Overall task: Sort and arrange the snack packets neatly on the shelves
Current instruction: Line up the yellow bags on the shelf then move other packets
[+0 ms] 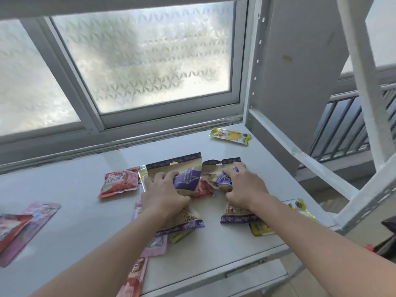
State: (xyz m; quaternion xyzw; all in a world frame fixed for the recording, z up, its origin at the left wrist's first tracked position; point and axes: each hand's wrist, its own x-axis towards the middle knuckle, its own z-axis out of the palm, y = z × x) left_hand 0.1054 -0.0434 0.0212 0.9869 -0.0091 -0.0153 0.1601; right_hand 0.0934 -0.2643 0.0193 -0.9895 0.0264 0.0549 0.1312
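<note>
Two tan snack packets with purple bands lie side by side in the middle of the grey shelf [64, 189]. My left hand [165, 194] grips the left tan packet [182, 168] across its middle. My right hand [244, 187] grips the crumpled right tan packet [218, 170]. A red packet [201, 189] lies partly hidden between and under them. Another red packet [120, 182] sits just left. A yellow packet [230, 136] lies at the back right.
Pink packets [27, 224] lie at the shelf's left edge and another pink packet [155, 245] sits under my left forearm. Yellow packets [261, 227] lie near the front right. White shelf posts [364, 82] rise on the right. A frosted window [145, 56] stands behind.
</note>
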